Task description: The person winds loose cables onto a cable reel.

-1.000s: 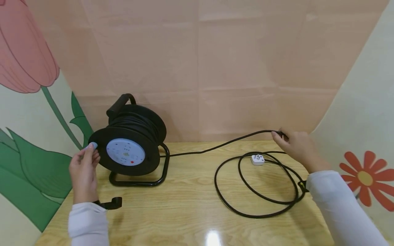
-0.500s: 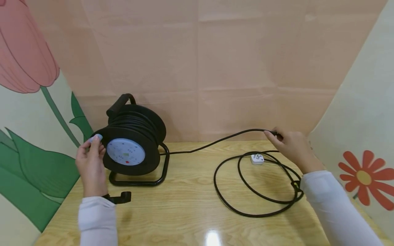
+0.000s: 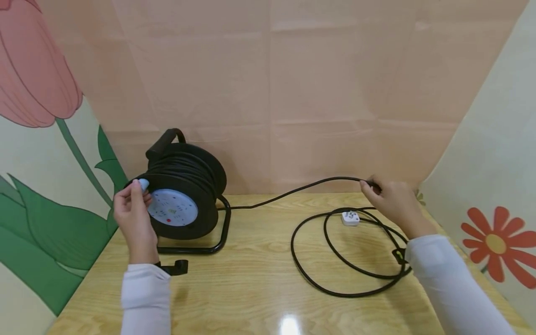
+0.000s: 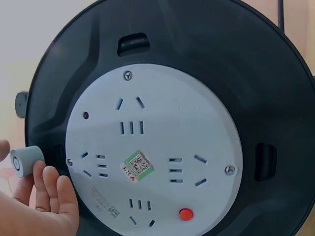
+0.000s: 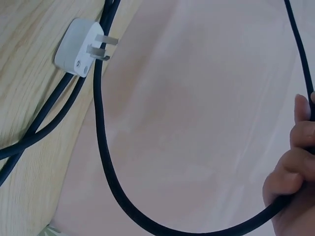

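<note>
A black cable reel (image 3: 207, 211) with a round white socket panel (image 3: 173, 208) stands at the left of the table. My left hand (image 3: 136, 218) pinches the light grey knob (image 4: 27, 161) at the rim of its front disc, thumb on one side and fingers on the other. From the reel a black cable (image 3: 307, 186) runs right and rises to my right hand (image 3: 395, 202), whose fingers curl round it above the table. In the right wrist view the cable hangs in a bend below those fingers. The white plug (image 5: 78, 46) lies beside the loose coils, prongs exposed.
Loose loops of cable (image 3: 326, 289) spread over the right half of the wooden table (image 3: 234, 298). The reel rests on a black tube frame (image 3: 197, 250), with a carrying handle (image 3: 161, 143) on top. A pink sheet (image 3: 318, 93) hangs behind, and flower-printed panels flank both sides.
My left hand has carried the knob up and to the right, and the reel's front disc and panel have turned clockwise. The right hand has shifted slightly left with the cable.
</note>
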